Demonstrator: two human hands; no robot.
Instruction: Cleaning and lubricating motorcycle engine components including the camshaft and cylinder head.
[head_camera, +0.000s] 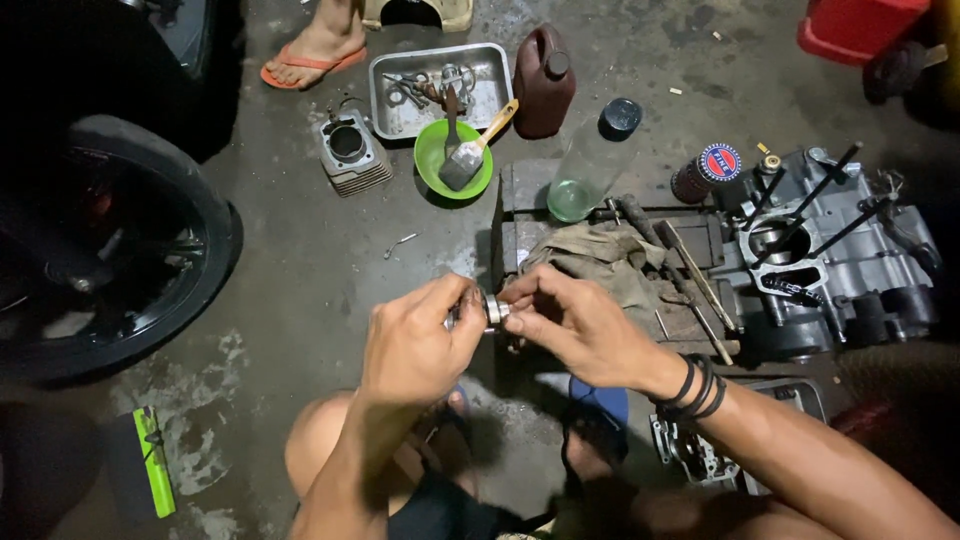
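Observation:
My left hand and my right hand meet over the concrete floor, both pinching a small round metal part between their fingertips. Most of the part is hidden by my fingers. Black bands circle my right wrist. Just beyond my hands a dirty rag lies on a dark wooden block, with long thin tools beside it. A grey engine case with studs sticking up stands to the right of the block.
A green bowl holding a brush, a metal tray of small parts, a finned cylinder, a brown jug and a clear plastic bottle lie ahead. A motorcycle wheel is at left. Another person's sandalled foot is at top.

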